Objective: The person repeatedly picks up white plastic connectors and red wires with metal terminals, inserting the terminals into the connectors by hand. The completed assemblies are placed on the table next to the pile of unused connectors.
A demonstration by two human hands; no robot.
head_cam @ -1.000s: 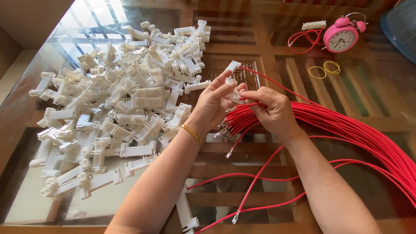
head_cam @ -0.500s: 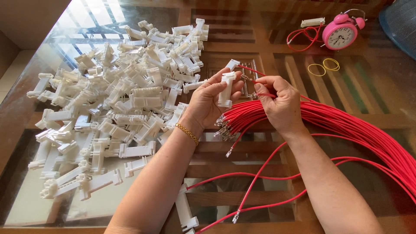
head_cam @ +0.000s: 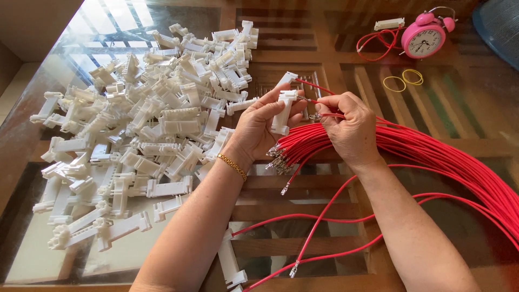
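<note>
Head view: left hand (head_cam: 259, 127) around white connector (head_cam: 282, 111), right hand (head_cam: 348, 127) pinching red wire (head_cam: 324, 114).

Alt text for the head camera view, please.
A person's left hand holds a white plastic connector while the right hand pinches a red wire at its top. A bundle of red wires lies right, a pile of connectors left, on a glass-topped table.

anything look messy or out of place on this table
Mostly the white plastic connectors: a loose, tumbled heap, not stacked. One stray connector lies apart at the near edge. The red wires stay bundled.
</note>
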